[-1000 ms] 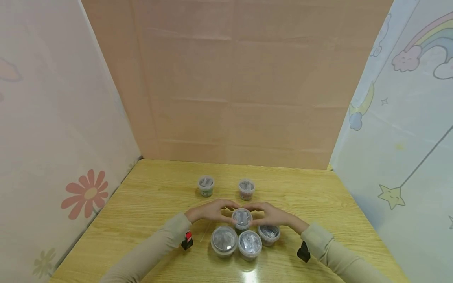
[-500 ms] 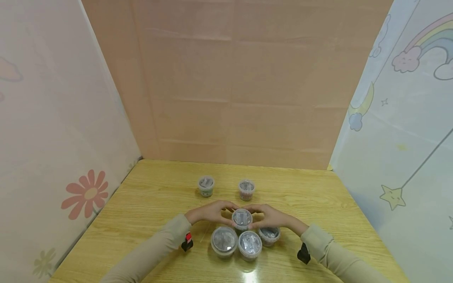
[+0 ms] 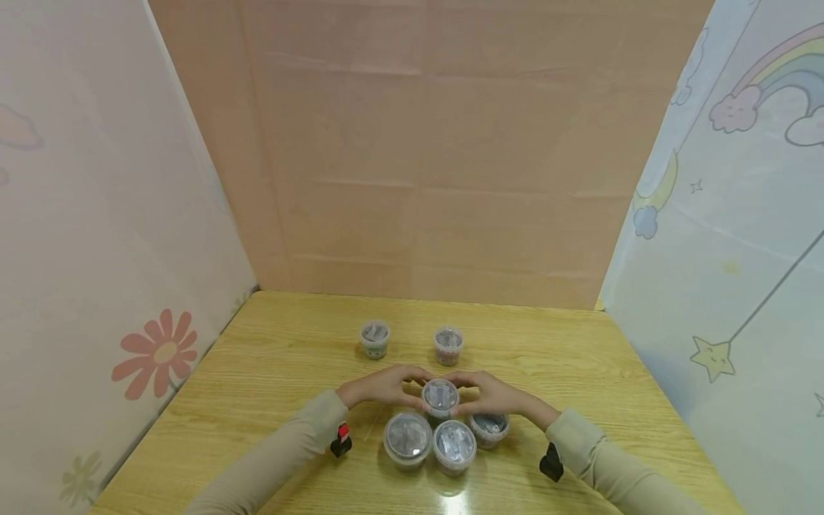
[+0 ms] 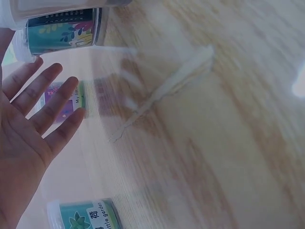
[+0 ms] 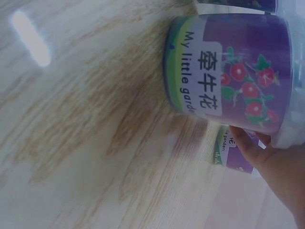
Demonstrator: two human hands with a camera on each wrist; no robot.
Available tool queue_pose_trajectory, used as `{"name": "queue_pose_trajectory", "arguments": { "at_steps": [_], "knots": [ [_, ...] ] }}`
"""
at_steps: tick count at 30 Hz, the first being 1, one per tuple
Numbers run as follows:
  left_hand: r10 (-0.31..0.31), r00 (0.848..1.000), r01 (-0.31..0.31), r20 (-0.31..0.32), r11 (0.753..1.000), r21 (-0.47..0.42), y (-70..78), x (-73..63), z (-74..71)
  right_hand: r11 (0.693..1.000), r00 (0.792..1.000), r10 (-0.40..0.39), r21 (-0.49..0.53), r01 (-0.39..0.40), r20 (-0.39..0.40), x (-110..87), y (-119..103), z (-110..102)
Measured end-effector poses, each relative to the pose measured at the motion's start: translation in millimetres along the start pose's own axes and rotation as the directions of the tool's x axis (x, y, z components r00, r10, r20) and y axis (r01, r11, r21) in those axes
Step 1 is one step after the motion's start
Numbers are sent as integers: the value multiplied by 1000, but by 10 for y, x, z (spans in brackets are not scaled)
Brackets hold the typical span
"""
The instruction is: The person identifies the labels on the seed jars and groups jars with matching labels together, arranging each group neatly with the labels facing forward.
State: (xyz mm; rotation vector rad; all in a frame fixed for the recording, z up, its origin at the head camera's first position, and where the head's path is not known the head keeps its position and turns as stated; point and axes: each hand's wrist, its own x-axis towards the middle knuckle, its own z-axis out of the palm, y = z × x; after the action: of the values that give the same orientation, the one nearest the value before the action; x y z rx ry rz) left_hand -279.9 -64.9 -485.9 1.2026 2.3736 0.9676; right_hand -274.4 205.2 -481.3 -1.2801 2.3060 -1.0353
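Both hands meet around a small clear-lidded plastic tub (image 3: 440, 398) in the head view. My left hand (image 3: 389, 385) holds its left side, thumb at the front and fingers behind. My right hand (image 3: 488, 393) grips the right side the same way. In the left wrist view, spread fingers (image 4: 57, 98) reach toward a teal-labelled tub (image 4: 59, 32). A purple-labelled tub (image 5: 238, 71) reading "My little garden" hides part of the right hand (image 5: 271, 167) in the right wrist view. Closest to the person are a wider tub (image 3: 408, 438), another tub (image 3: 454, 445) and one on the right (image 3: 491, 428).
Two more lidded tubs, one at left (image 3: 375, 339) and one at right (image 3: 448, 345), stand farther back on the wooden table (image 3: 270, 357). A tan backdrop (image 3: 418, 179) rises behind the table, with patterned walls on both sides.
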Motion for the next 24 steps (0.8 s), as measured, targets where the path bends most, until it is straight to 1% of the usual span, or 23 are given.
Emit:
{"name": "queue_pose_trajectory", "arguments": {
  "at_steps": [7,14,18,21,24],
  "knots": [
    [3,1000,-3,-11,1000,-9,-14,-8,-11,999,999,-39,21,40,-26,17,12,-12],
    [11,1000,-12,-23,999,-52,-22,-7,-41,1000,999,0,4,0,-50,29,-11,-57],
    [-9,999,6,-35,997,-82,-38,-7,-60,1000,998,-11,7,12,-69,39,-14,-76],
    [-11,998,6,-55,997,-82,-40,-5,-73,999,997,-18,29,20,-80,53,-24,-98],
    [2,997,-8,-78,997,-71,-34,-5,-88,999,996,-17,48,21,-89,70,-42,-123]
  ]
}}
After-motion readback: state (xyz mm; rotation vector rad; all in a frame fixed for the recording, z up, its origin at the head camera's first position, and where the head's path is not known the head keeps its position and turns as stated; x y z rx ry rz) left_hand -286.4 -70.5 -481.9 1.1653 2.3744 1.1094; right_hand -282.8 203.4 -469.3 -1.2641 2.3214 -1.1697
